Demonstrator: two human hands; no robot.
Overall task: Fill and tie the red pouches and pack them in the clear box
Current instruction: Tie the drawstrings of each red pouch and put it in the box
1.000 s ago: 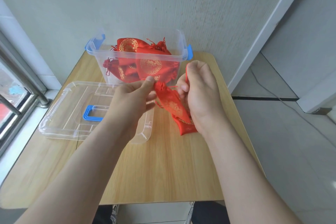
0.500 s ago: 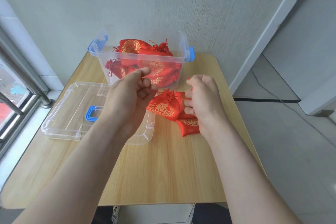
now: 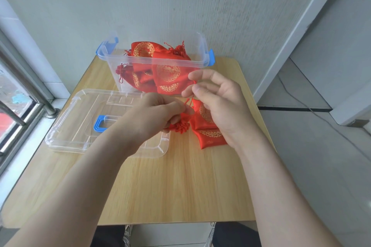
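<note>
At desk (image 3: 180,186) centre | left hand (image 3: 156,114) grips pouch (image 3: 202,126) at its gathered neck; right hand (image 3: 222,104) pinches cord (image 3: 192,96) | likely soft, light, slippery: hold neck, pull cord gently | lid (image 3: 80,118) 9 o'clock | box (image 3: 160,60) 12 o'clock, holding pouches (image 3: 166,74)
</note>
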